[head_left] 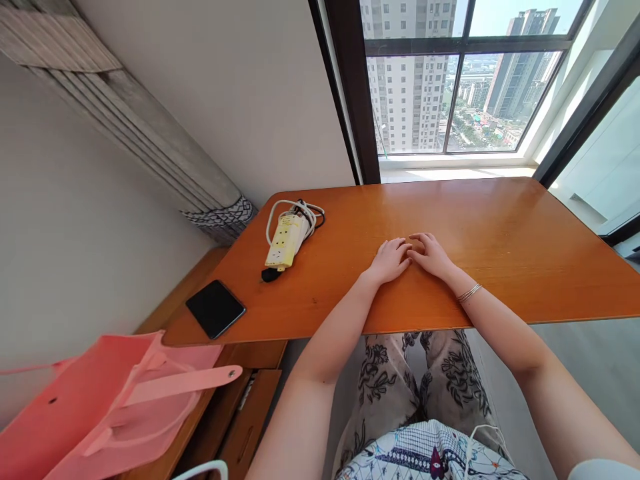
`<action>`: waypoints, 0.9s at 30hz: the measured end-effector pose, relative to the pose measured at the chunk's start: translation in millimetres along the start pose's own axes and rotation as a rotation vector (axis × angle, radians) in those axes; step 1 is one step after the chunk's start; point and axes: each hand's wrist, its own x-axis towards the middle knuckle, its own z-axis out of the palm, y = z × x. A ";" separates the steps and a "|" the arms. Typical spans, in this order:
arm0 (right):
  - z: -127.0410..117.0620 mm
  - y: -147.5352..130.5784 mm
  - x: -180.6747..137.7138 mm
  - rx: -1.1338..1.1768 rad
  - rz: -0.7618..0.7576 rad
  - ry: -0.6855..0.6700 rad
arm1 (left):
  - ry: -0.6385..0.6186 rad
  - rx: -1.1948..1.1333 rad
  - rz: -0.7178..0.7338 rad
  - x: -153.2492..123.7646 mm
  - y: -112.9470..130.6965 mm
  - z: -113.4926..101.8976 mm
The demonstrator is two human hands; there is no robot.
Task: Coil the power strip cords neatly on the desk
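My left hand (391,260) rests palm down on the orange-brown wooden table (500,227), its fingers stretched forward and holding nothing. Close against it lies my right hand (431,256), turned inward with fingers loosely spread and slightly bent; the fingertips of both hands almost meet. Thin bracelets (469,293) circle my right wrist. Left of my hands sits a yellowed white power strip (284,241), with its white cable looped at the far end and a black plug beside it. A black tablet or phone (215,309) lies flat, screen dark, at the table's left end.
An open pink bag (125,400) stands at the lower left beside wooden drawers (250,413). A gathered grey curtain (150,120) hangs by the wall. Beyond the table's far edge is a dark-framed window (415,47) facing tall buildings. My legs are under the near edge.
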 end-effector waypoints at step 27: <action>-9.9 -8.2 -6.5 -0.336 -0.144 -0.262 | -0.094 0.148 0.042 -4.2 -9.6 0.9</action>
